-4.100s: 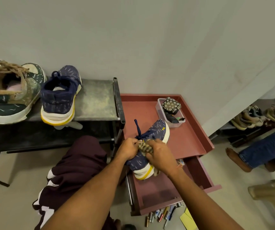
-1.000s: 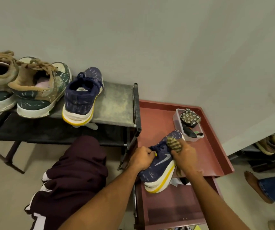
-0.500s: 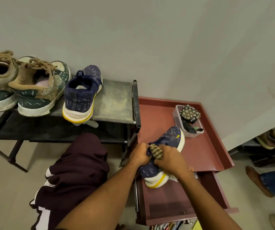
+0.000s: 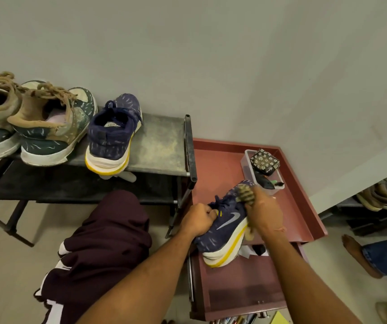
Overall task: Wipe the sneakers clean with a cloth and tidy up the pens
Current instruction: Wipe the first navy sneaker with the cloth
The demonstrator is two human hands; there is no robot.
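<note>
Left to right. Shoe rack [image 4: 162,146]: two green-and-tan sneakers [image 4: 47,129], then a navy sneaker [image 4: 113,136], heels toward you. Can't tell if any of them are wiped. Your knee in maroon trousers [image 4: 108,239] is below the rack.

Your left hand [image 4: 198,220] is curled tight on the lace and collar area of the held sneaker [image 4: 227,230], pinning it. That shoe lies between your hands at the front edge of the red tabletop [image 4: 213,164], heel hanging over the open drawer [image 4: 241,291].

Long axis is diagonal: heel near you, toe away and to the right, pointing at the clear box [image 4: 246,157] holding a flowered pouch [image 4: 265,161]. Logo side faces up, yellow sole edge to your right.

Your right hand [image 4: 266,213] is clenched round the cloth [image 4: 246,195], pressing it on the toe end. So the right hand covers toe and sole side, and the left is the anchor.

My read: mid-wipe on this shoe. Run the next stroke along the axis, toe back toward heel, then the sole rim. Watch the box, the toe is just beside it.

Pens [image 4: 237,320] lie at the bottom edge below the drawer, cut off, not yet tidied.
</note>
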